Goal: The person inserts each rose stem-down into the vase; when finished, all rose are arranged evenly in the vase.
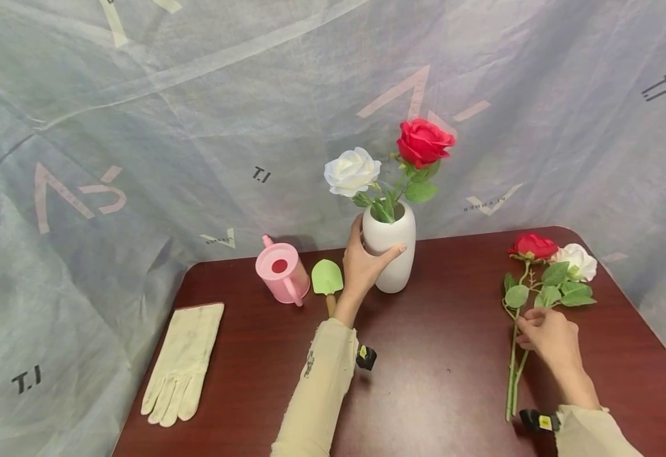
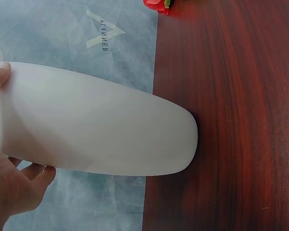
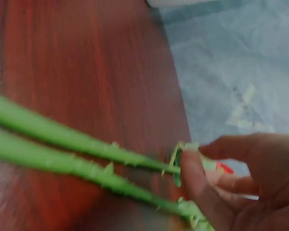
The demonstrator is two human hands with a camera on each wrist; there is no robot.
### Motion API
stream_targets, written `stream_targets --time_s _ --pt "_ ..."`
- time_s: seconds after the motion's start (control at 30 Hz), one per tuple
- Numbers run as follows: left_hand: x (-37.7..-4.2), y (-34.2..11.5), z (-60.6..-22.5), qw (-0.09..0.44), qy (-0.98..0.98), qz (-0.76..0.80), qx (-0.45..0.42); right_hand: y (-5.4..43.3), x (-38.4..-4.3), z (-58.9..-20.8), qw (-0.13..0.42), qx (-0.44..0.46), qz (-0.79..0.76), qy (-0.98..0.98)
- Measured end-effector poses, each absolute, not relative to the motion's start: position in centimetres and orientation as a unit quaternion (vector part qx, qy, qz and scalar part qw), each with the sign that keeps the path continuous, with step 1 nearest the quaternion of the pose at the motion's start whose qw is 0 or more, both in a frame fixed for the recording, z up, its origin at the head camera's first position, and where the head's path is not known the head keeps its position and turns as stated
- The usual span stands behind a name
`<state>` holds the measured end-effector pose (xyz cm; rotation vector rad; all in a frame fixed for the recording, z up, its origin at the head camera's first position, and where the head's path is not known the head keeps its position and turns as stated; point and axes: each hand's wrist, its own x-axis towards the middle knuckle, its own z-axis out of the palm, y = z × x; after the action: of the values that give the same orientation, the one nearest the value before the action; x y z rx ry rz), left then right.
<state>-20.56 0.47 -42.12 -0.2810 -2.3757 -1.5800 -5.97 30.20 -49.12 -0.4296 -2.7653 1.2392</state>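
Note:
My left hand (image 1: pixel 364 263) grips a white vase (image 1: pixel 392 254) from its left side, thumb across the front. The vase stands near the table's back edge. A white rose (image 1: pixel 352 171) and a red rose (image 1: pixel 424 143) rise from its mouth. In the left wrist view the fingers wrap the vase near its upper end. On the right, my right hand (image 1: pixel 552 336) pinches the stem of another red rose (image 1: pixel 533 245) just below its leaves. Another white rose (image 1: pixel 577 261) lies beside that one, their stems (image 3: pixel 62 159) side by side in the right wrist view.
A pink watering can (image 1: pixel 281 273) stands left of the vase, with a green toy trowel (image 1: pixel 327 277) between them, its handle partly behind the left forearm. A pale work glove (image 1: pixel 184 362) lies at the table's left side. Grey printed cloth (image 1: pixel 196 127) hangs behind the table.

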Motion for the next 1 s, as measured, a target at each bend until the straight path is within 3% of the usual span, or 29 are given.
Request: stream_targets --time_s 0.17,0.4,0.7,1.0 --pt "-20.6 0.6 -42.1 0.138 -0.823 -0.543 -0.095 30.2 -7.5 -49.2 0.003 -0.159 0.307 -0.938" --pt "-20.3 0.7 -42.1 0.131 -0.823 -0.543 -0.100 30.8 -8.3 -49.7 -0.041 -0.157 0.306 -0.938" --pt "-20.3 0.6 -42.0 0.132 -0.823 -0.543 -0.101 30.2 -8.0 -48.9 -0.015 -0.144 0.491 -0.859" --pt "-20.6 0.3 -42.0 0.139 -0.818 -0.547 -0.107 30.4 -8.4 -49.3 0.024 -0.018 0.603 -0.797"
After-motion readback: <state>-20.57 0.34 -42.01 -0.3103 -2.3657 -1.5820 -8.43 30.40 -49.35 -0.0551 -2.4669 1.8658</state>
